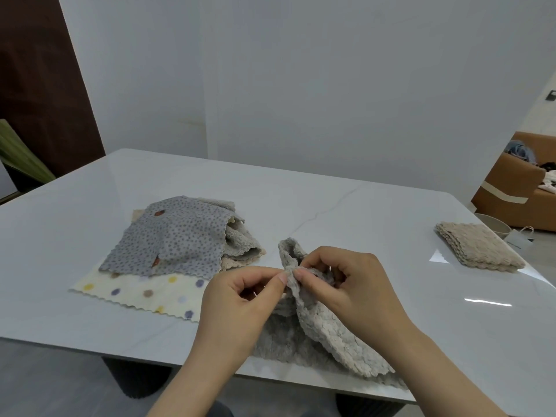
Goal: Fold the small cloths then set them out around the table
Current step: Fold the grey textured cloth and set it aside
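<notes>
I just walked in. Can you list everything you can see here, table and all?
table: one, pale grey-white, fills the middle
grey spotted cloth: one, grey, atop the pile at table left
cream dotted cloth: one, cream with coloured dots, flat under that pile
fluffy cloths: count unclear, grey and beige, bunched under the spotted one
folded cloth: one, beige, table's right edge
fluffy grey cloth: one, grey, near edge, partly lifted
sofa: one, brown, far right beyond the table
left hand: one, pinches the fluffy grey cloth
right hand: one, pinches the same cloth

Home dining area: marble-look table (331, 188), tan sofa (523, 188) in adj. rm.
</notes>
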A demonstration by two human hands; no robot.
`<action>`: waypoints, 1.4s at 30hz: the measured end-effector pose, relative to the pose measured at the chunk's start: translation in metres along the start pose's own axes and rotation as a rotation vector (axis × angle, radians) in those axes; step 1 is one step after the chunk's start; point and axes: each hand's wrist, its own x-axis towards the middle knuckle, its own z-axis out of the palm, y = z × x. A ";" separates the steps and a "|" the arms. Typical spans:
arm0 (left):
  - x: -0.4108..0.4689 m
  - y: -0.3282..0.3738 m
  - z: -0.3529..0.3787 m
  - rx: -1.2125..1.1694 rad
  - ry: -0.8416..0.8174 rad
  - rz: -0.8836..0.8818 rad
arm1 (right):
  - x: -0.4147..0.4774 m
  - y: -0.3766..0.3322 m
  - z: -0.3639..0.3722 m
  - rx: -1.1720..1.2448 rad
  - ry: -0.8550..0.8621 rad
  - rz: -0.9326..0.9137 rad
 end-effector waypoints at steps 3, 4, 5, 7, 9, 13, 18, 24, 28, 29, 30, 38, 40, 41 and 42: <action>0.003 -0.002 -0.001 0.011 0.021 0.000 | 0.002 -0.001 -0.005 0.005 -0.018 0.001; 0.004 -0.001 -0.003 0.019 0.024 0.008 | 0.003 -0.001 -0.009 0.009 -0.043 0.000; 0.006 0.000 -0.004 0.030 0.025 0.016 | 0.004 -0.001 -0.012 -0.001 -0.073 -0.004; 0.012 0.002 -0.008 0.049 0.050 0.032 | 0.007 0.001 -0.021 -0.076 -0.129 -0.015; 0.021 0.004 -0.013 0.068 0.083 0.044 | 0.010 0.004 -0.030 -0.164 -0.163 -0.015; 0.039 0.011 -0.023 0.112 0.122 0.068 | 0.018 0.009 -0.047 -0.278 -0.150 -0.050; 0.051 0.021 -0.030 0.151 0.126 0.116 | 0.026 0.000 -0.064 -0.263 -0.098 -0.138; 0.059 0.036 -0.031 0.128 0.143 0.179 | 0.034 -0.012 -0.074 -0.204 0.007 -0.173; 0.066 0.045 -0.031 0.088 0.166 0.199 | 0.040 -0.023 -0.082 -0.044 0.078 -0.095; 0.068 0.047 -0.032 0.083 0.172 0.208 | 0.041 -0.027 -0.084 -0.003 0.095 -0.079; 0.070 0.050 -0.032 0.081 0.178 0.219 | 0.042 -0.031 -0.085 0.035 0.108 -0.071; 0.068 0.066 -0.029 0.015 0.231 0.293 | 0.047 -0.043 -0.090 0.264 0.221 -0.050; 0.065 0.068 -0.028 0.015 0.239 0.313 | 0.045 -0.041 -0.091 0.240 0.221 -0.047; 0.064 0.069 -0.028 0.018 0.241 0.324 | 0.044 -0.039 -0.091 0.222 0.217 -0.041; 0.063 0.070 -0.028 0.024 0.240 0.337 | 0.043 -0.037 -0.091 0.198 0.210 -0.036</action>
